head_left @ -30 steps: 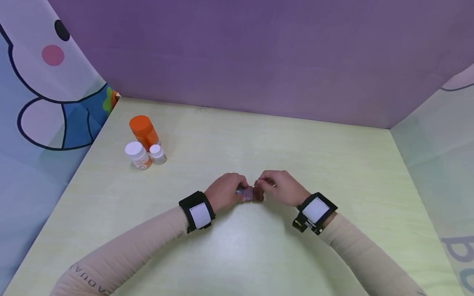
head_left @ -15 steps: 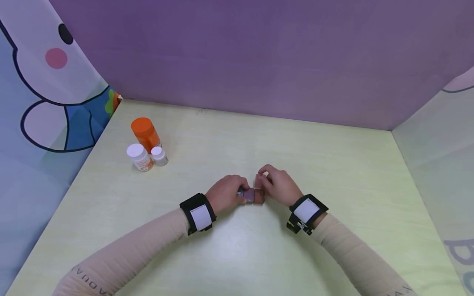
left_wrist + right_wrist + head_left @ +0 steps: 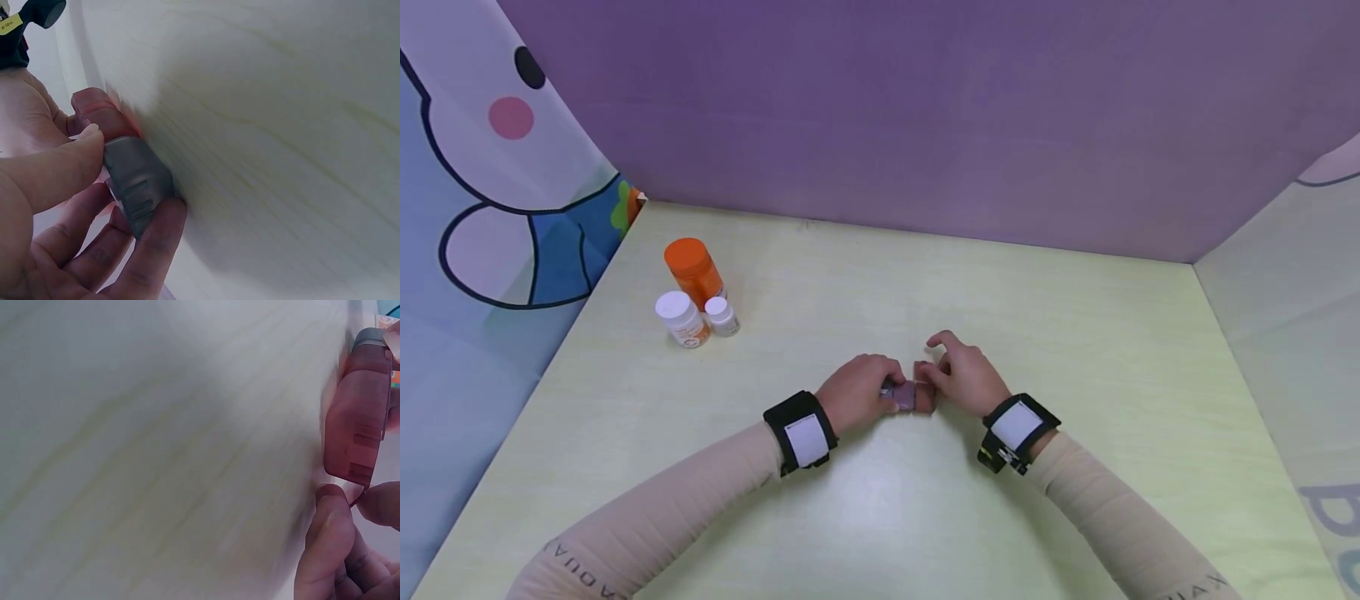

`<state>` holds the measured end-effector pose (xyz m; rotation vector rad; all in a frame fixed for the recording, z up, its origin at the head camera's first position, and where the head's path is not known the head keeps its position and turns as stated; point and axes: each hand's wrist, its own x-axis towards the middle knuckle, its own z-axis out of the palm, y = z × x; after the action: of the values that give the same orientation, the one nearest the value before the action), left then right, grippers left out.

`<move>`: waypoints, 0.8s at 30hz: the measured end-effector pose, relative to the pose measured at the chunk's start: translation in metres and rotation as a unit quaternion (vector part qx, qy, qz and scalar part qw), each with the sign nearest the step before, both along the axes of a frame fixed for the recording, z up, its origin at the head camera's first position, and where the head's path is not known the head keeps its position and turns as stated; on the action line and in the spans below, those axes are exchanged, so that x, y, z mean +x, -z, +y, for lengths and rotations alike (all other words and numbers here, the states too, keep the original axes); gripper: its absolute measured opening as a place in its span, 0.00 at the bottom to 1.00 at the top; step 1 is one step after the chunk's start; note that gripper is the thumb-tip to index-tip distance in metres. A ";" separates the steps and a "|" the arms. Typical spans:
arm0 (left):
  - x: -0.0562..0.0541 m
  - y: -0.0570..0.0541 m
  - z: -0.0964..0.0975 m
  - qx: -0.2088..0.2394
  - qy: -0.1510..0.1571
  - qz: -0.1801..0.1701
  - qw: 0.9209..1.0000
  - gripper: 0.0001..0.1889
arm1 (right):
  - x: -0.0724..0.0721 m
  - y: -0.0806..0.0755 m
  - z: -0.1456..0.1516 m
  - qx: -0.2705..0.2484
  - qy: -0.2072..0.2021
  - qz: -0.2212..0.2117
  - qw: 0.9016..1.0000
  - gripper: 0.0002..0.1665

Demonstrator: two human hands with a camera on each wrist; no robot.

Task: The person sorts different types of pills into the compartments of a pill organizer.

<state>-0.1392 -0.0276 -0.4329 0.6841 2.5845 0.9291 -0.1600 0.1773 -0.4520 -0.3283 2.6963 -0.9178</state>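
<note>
Red lid [image 3: 919, 369] could bend

The left hand [image 3: 859, 390] grips the grey end [image 3: 136, 172] of the small case [image 3: 924, 399], on or just above the surface [image 3: 880, 525] between both hands. The right hand [image 3: 968, 377] touches the lid; whether it pinches, I cannot tell. Hard pushing could strain the lid; a slack left grip could let the case twist.
</note>
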 end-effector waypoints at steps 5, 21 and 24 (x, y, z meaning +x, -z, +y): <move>0.000 -0.001 0.000 -0.004 0.001 -0.005 1.000 0.11 | 0.001 -0.002 -0.003 0.007 0.015 -0.013 1.000 0.24; 0.001 -0.003 0.001 -0.002 -0.003 -0.013 1.000 0.12 | 0.005 -0.003 0.000 -0.004 0.033 -0.018 0.999 0.27; 0.000 -0.002 0.000 -0.001 -0.008 -0.016 1.000 0.12 | 0.008 -0.005 0.001 -0.012 0.033 -0.004 0.999 0.31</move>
<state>-0.1388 -0.0271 -0.4312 0.6432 2.5656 0.9338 -0.1515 0.1782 -0.4467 -0.2406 2.7061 -0.9702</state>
